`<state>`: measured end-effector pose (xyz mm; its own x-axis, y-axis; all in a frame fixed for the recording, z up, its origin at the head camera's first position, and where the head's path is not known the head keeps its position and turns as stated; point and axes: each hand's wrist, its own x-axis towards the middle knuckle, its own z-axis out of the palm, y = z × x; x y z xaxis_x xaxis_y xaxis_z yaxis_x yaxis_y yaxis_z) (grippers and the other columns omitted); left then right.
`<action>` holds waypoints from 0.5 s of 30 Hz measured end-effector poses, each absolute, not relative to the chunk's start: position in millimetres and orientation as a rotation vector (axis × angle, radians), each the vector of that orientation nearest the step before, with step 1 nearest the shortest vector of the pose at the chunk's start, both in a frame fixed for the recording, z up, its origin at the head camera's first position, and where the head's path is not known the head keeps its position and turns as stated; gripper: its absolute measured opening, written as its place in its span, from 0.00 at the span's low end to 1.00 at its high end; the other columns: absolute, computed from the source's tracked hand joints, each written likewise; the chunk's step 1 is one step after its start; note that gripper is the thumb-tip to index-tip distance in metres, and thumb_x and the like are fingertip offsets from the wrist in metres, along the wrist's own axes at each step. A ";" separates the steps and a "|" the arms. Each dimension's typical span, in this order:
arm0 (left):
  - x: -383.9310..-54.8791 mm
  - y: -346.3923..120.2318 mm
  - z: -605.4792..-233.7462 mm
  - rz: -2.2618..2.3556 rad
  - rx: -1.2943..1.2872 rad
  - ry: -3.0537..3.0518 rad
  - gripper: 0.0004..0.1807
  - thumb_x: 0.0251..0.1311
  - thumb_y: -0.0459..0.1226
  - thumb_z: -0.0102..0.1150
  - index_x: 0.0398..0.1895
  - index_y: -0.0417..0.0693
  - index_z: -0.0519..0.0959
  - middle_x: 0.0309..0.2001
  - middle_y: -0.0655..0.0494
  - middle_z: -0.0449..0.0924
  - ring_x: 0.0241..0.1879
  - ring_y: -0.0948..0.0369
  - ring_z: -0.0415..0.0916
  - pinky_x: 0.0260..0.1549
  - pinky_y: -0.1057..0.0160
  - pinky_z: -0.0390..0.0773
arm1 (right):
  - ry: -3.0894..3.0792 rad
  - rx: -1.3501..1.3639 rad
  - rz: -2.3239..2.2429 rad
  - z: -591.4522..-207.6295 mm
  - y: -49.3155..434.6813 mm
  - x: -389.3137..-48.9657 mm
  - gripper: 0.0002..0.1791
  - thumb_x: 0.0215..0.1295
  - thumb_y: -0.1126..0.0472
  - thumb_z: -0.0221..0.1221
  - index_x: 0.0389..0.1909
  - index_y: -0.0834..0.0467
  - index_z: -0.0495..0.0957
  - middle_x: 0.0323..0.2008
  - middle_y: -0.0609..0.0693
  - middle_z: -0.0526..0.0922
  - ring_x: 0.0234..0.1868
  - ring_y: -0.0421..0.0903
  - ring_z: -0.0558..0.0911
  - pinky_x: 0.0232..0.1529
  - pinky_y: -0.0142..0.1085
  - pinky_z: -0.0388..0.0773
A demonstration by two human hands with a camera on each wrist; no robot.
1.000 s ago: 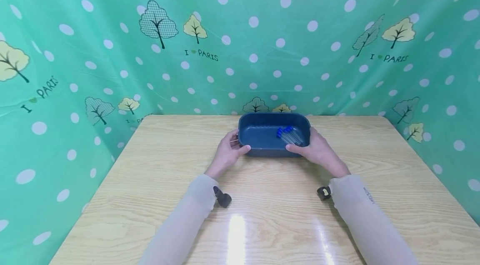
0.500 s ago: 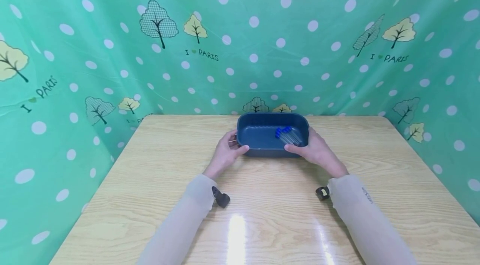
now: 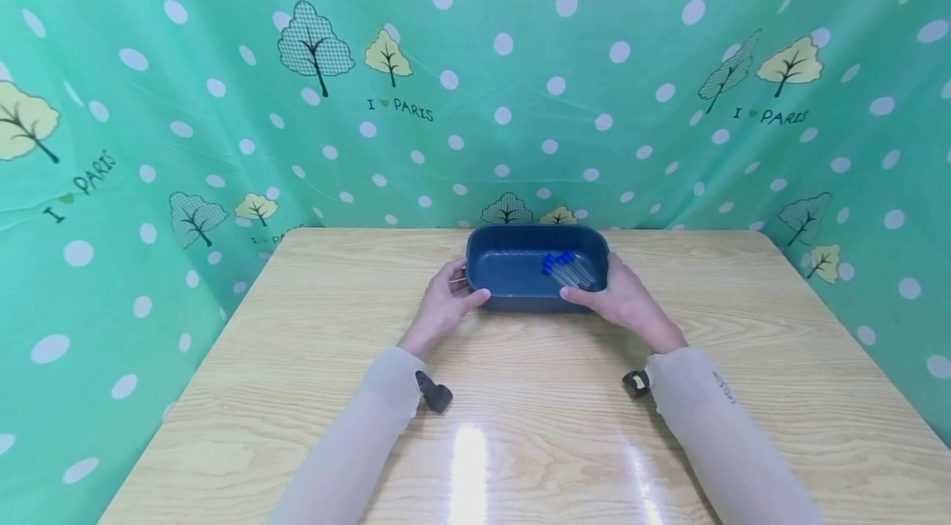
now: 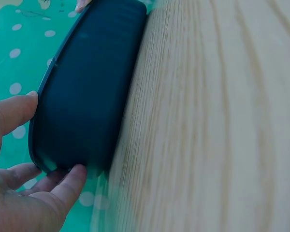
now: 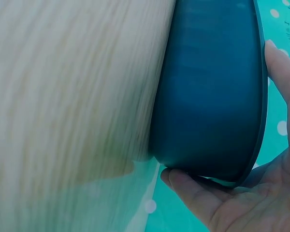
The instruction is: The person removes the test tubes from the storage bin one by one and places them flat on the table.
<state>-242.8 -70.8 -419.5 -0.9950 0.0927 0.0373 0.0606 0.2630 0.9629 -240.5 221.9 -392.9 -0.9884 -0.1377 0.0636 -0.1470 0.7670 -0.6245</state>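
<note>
Blue-capped sticks (image 3: 570, 271), perhaps pens, lay in the bin (image 3: 523, 305); my left hand (image 3: 443, 304) and right hand (image 3: 626, 299) gripped it, unreleased.

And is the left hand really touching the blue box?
Touching. The left wrist view shows the left hand holding the box, with the thumb against its rim and the fingers against its end.

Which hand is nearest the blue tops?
The right hand, holding the end of the bin where the blue tops lie; the left hand holds the opposite end.
</note>
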 end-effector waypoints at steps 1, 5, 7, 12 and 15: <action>-242.8 -71.0 -419.5 1.885 0.150 2.475 0.41 0.46 0.41 0.67 0.64 0.46 0.60 0.57 0.44 0.67 0.53 0.53 0.69 0.47 0.59 0.73 | -2.945 0.226 1.042 -392.9 221.6 -240.4 0.59 0.42 0.33 0.62 0.69 0.56 0.42 0.62 0.62 0.59 0.61 0.60 0.61 0.55 0.57 0.60; -242.9 -71.8 -419.6 1.885 0.141 2.475 0.40 0.46 0.41 0.67 0.63 0.46 0.60 0.57 0.44 0.67 0.53 0.54 0.69 0.47 0.60 0.73 | -2.961 0.198 1.044 -392.6 220.5 -239.8 0.60 0.42 0.33 0.62 0.69 0.57 0.42 0.62 0.62 0.59 0.61 0.60 0.61 0.56 0.57 0.59; -242.8 -72.1 -419.7 1.885 0.139 2.476 0.40 0.45 0.41 0.68 0.63 0.47 0.60 0.57 0.44 0.67 0.53 0.54 0.70 0.47 0.60 0.73 | -2.964 0.193 1.042 -392.6 219.9 -239.7 0.60 0.42 0.33 0.62 0.68 0.58 0.42 0.62 0.62 0.60 0.61 0.60 0.61 0.56 0.57 0.60; -242.0 -73.5 -419.8 1.884 0.128 2.482 0.40 0.46 0.41 0.67 0.63 0.48 0.61 0.57 0.45 0.67 0.52 0.54 0.69 0.47 0.60 0.73 | -2.967 0.191 1.037 -393.4 218.7 -240.0 0.59 0.42 0.33 0.62 0.68 0.58 0.42 0.62 0.63 0.60 0.61 0.61 0.61 0.56 0.57 0.60; -241.1 -74.4 -419.0 1.886 0.119 2.486 0.39 0.46 0.40 0.67 0.63 0.48 0.61 0.57 0.46 0.68 0.52 0.54 0.69 0.47 0.60 0.72 | -2.954 0.218 1.042 -394.2 218.1 -240.6 0.60 0.42 0.33 0.62 0.68 0.58 0.42 0.62 0.63 0.60 0.60 0.60 0.62 0.55 0.57 0.60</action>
<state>-241.1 -74.4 -419.0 -0.9969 0.0723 0.0310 0.0493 0.2674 0.9623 -240.6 218.1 -394.2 -0.9904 -0.1299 0.0481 -0.1313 0.7702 -0.6241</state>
